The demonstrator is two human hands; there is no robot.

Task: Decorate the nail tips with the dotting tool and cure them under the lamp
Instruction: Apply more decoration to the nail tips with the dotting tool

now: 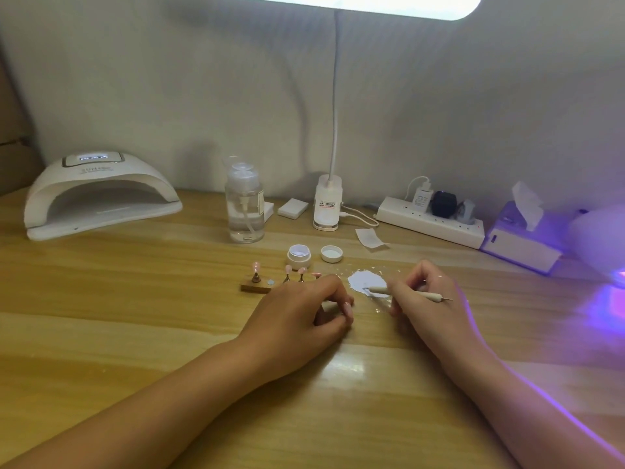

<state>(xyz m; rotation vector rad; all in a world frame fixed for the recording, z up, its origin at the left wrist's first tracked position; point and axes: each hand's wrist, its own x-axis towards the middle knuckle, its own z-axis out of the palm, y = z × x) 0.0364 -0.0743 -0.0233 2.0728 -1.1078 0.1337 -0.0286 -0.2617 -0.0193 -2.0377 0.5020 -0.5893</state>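
Right hand [422, 292]: was pinching the dotting tool [378, 290] like a pen. Its front end sat in the white puddle [363, 279] just right of the open pot [299, 257] and a bit nearer to the person. Pretty sure that was to load up paint.

Left hand [304, 309]: fingers were curled round a little wooden block [325, 306], nearer than the pot and just left of the puddle. My guess is it was steadying a piece to work on. Couldn't tell if a tip sat on it, the fingers hid that.

Nail tips [302, 270]: pink, oval, propped on thin metal stalks in a row right in front of the pot. The leftmost one stood on a wooden base [256, 286]. Standing them up like that keeps the faces free to dot. Any dots on them were too small to make out.

Pot lid [331, 253]: was off and lay face up just right of the pot, so the paint stayed in easy reach.

Curing lamp [98, 194]: sat well left of the pot and further back, mouth facing the person, ready for the stand to slide in.

Progress: looked like still the dotting stage, curing not started.
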